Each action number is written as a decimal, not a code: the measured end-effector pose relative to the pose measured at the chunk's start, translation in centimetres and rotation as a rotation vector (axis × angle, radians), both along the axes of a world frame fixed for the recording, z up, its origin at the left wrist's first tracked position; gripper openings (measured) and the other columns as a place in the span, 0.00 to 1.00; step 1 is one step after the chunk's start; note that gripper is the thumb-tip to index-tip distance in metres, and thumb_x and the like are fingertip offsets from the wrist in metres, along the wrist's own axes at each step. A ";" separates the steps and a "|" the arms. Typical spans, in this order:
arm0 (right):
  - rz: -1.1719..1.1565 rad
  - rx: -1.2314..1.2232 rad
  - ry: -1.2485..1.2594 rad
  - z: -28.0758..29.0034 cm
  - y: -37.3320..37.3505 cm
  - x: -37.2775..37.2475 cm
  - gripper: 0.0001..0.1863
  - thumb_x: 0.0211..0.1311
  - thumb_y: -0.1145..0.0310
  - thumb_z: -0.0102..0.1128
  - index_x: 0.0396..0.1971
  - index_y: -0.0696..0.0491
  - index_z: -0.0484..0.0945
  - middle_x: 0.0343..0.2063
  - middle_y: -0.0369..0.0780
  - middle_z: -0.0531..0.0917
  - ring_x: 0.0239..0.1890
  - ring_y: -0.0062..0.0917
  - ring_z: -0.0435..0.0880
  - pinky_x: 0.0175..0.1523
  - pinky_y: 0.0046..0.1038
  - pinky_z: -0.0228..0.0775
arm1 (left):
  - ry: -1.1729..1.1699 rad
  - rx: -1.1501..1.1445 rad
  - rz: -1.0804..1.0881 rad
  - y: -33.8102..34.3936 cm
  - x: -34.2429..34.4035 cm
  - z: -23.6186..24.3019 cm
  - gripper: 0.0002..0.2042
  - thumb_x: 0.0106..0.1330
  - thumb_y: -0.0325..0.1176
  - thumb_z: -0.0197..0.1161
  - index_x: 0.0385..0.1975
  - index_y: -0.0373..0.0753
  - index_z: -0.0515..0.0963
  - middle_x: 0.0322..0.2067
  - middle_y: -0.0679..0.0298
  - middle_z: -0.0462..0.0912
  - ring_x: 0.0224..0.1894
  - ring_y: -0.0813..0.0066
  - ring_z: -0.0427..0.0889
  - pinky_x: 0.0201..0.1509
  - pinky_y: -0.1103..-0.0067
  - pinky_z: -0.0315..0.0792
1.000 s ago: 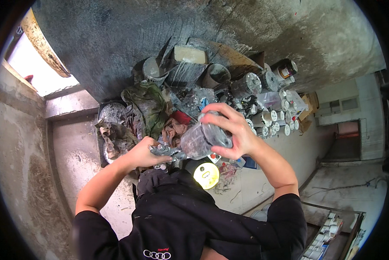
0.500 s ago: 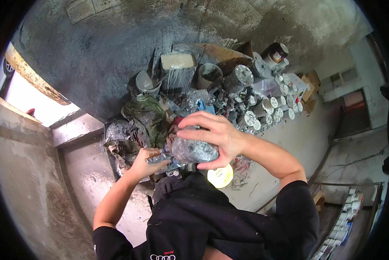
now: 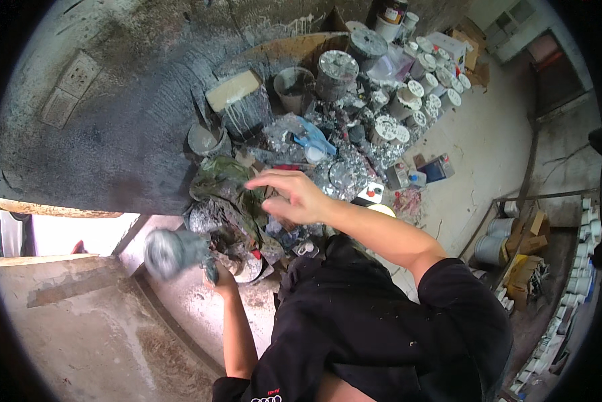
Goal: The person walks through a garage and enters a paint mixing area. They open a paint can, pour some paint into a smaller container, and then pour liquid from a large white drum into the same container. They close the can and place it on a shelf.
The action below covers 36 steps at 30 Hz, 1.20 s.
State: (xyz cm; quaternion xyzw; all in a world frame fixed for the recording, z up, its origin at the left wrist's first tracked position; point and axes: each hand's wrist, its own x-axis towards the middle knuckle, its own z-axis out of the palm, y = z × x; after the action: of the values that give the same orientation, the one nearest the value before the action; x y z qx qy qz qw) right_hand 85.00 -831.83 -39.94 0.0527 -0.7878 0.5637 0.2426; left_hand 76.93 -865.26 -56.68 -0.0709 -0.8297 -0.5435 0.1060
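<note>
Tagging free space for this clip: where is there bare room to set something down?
Bare pale floor lies between the white-lidded pots and right-hand wall; a narrower strip, left of the left forearm. Crowded beyond the right hand: green cloth, blue plastic, bucket.

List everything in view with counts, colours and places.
Tool: one, grey, blurred, left
Cloths: at least one, green, left of centre
Tin: one, grey, pale-topped, upper middle
Open buckets: two, grey, flanking the tin
Pots: many, white-topped, upper right and far right
Plastic: one piece, blue, above centre
Lid: one, yellow, right of centre
Cartons: several, brown, right
Clutter: uncountable, grey, middle
Wall: one, dark, upper left
Shirt: one, black, bottom
Left hand: one, bare, on the tool
Right hand: one, bare, open, centre
</note>
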 end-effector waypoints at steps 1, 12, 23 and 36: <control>-0.001 -0.092 -0.202 -2.1 0.0 1.5 0.19 0.73 0.59 0.63 0.53 0.57 0.83 0.46 0.43 0.88 0.46 0.35 0.87 0.55 0.35 0.76 | -0.271 0.002 0.158 -1.7 0.3 -1.8 0.08 0.64 0.24 0.64 0.38 0.27 0.85 0.32 0.56 0.89 0.31 0.68 0.84 0.40 0.70 0.77; -0.278 -0.628 -0.655 -15.2 0.0 14.3 0.38 0.84 0.41 0.38 0.48 0.62 0.86 0.38 0.42 0.92 0.45 0.25 0.88 0.57 0.28 0.76 | -0.186 -0.187 0.267 -12.0 -2.3 -8.6 0.14 0.69 0.36 0.69 0.35 0.28 0.87 0.30 0.56 0.91 0.31 0.65 0.88 0.38 0.65 0.80; -0.430 -0.761 -0.717 -16.4 1.4 17.8 0.42 0.82 0.36 0.35 0.47 0.61 0.86 0.37 0.42 0.91 0.42 0.24 0.88 0.52 0.27 0.77 | -0.293 -0.198 0.128 -9.0 -5.9 -12.8 0.12 0.64 0.35 0.71 0.35 0.30 0.88 0.27 0.56 0.90 0.28 0.63 0.87 0.35 0.62 0.79; -0.676 -0.925 -0.963 -21.3 3.8 25.3 0.46 0.79 0.30 0.31 0.47 0.59 0.86 0.37 0.44 0.91 0.40 0.28 0.90 0.49 0.27 0.79 | -0.392 -0.332 -0.029 -4.8 -6.3 -12.4 0.10 0.60 0.30 0.67 0.36 0.30 0.87 0.31 0.53 0.89 0.29 0.59 0.87 0.30 0.60 0.79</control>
State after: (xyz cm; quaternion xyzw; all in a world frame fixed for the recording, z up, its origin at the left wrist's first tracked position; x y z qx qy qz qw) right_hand 110.33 -828.06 -61.26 -0.5523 -0.4626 0.6929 0.0283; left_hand 70.67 -870.04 -69.05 0.0073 -0.9112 -0.4044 -0.0777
